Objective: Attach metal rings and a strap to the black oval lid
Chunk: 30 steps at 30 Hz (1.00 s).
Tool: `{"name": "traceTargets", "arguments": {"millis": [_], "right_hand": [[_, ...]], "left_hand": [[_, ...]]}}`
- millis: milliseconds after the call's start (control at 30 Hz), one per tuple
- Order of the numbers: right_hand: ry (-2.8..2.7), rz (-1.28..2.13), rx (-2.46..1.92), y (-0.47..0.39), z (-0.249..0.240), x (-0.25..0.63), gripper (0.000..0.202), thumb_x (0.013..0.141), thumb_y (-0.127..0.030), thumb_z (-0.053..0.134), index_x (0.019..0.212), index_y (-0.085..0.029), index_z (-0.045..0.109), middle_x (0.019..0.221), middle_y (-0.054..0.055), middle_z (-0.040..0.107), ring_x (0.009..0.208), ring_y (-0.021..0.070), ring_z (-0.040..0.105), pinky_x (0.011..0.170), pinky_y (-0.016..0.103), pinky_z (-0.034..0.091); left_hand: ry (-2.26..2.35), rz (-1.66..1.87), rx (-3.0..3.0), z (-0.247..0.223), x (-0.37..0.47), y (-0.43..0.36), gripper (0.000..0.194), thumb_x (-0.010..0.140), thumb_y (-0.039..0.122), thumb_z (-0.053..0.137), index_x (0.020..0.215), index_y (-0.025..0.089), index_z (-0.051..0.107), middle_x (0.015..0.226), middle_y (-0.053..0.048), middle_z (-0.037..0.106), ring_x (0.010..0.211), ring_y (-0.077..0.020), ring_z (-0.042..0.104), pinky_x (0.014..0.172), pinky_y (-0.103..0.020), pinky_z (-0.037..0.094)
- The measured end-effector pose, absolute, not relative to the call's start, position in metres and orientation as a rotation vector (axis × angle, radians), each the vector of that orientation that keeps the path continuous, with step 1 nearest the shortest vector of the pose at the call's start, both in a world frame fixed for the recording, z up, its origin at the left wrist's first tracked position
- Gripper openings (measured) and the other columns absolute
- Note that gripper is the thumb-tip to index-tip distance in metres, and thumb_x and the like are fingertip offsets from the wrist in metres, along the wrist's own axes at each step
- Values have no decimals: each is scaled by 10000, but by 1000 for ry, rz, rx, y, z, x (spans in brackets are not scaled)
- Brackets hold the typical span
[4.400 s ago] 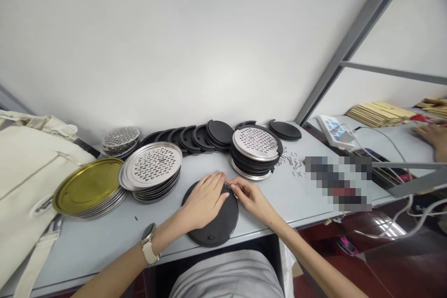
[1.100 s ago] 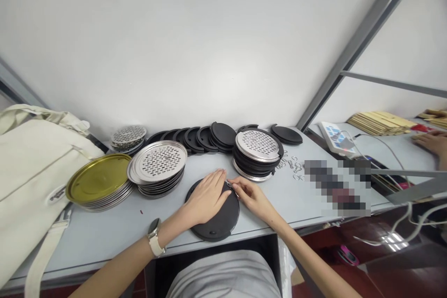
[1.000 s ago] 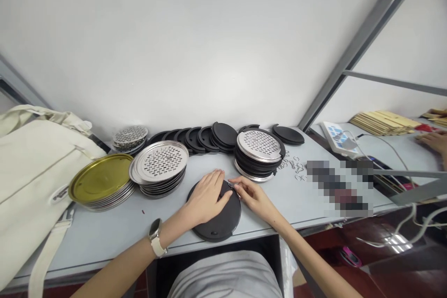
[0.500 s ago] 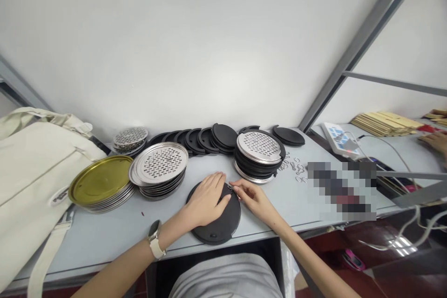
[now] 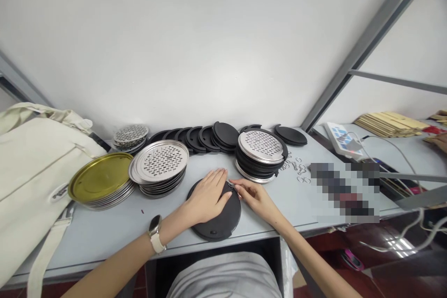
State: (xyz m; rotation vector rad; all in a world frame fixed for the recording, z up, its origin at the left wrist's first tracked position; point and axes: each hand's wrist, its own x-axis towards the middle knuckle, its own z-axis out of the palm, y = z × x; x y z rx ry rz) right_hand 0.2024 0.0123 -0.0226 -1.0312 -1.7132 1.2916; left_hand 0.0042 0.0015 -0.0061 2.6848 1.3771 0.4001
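A round black lid-like disc (image 5: 220, 226) lies on the table in front of me. Flat on its upper left part rests my left hand (image 5: 208, 197), fingers stretched out, pressing nothing else that I can see. At the disc's far edge my right hand (image 5: 252, 197) pinches a small metal ring (image 5: 231, 185) between thumb and forefinger; the ring touches the disc, and how it sits there is partly hidden. More loose metal rings (image 5: 300, 179) are scattered to the right. Behind my right hand stands a stack of black discs (image 5: 258, 164) topped by a perforated metal grater plate (image 5: 261, 145).
On the left are a stack of gold-topped metal lids (image 5: 101, 177), another stack with a grater plate (image 5: 164, 163) and a cream bag (image 5: 38, 172). Black discs (image 5: 225, 134) line the wall. A power strip (image 5: 344, 139) and wooden pieces (image 5: 391, 123) lie at right.
Both hands stay at the disc, the right still pinching the ring with only a slight shift of its fingers. The whole view has moved a little.
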Motion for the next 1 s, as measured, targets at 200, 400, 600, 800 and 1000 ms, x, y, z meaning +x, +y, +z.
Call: {"name": "traceTargets", "arguments": {"millis": [200, 400, 600, 800, 1000], "right_hand": [[-1734, 1285, -1032, 12, -18, 203, 380, 902, -436, 532, 1132, -171, 676, 919, 66, 679, 732, 168, 590, 672, 284, 525], [-1763, 1285, -1026, 13, -11, 202, 377, 902, -444, 524, 1079, -159, 695, 893, 64, 670, 719, 165, 575, 671, 278, 509], [-1843, 1213, -1013, 15, -12, 203, 397, 918, -449, 494, 1086, -146, 687, 768, 38, 626, 673, 156, 536, 619, 258, 468], [-1870, 1182, -1009, 16, -15, 204, 370, 930, -427, 484, 1079, -151, 681, 793, 40, 622, 675, 153, 529, 605, 245, 443], [-1868, 1159, -1006, 15, -19, 204, 349, 940, -407, 476, 1093, -161, 670, 817, 42, 624, 698, 159, 536, 628, 254, 447]], "left_hand": [[1366, 420, 2681, -6, 4, 3, 557, 990, 428, 288, 1442, 103, 286, 1490, -153, 335, 1395, -237, 286, 1153, -431, 250], [1381, 359, 2677, -4, 6, 2, 573, 988, 429, 300, 1434, 68, 303, 1487, -170, 333, 1393, -246, 290, 1157, -415, 242], [1385, 351, 2694, -4, 6, 2, 580, 990, 431, 291, 1434, 58, 304, 1484, -170, 339, 1391, -250, 294, 1157, -415, 239], [1392, 410, 2683, -7, 6, 2, 568, 988, 438, 279, 1427, 79, 310, 1479, -165, 352, 1390, -248, 297, 1150, -431, 251], [1393, 445, 2670, -8, 7, 1, 556, 989, 436, 273, 1426, 93, 309, 1474, -161, 363, 1390, -247, 299, 1149, -447, 249]]}}
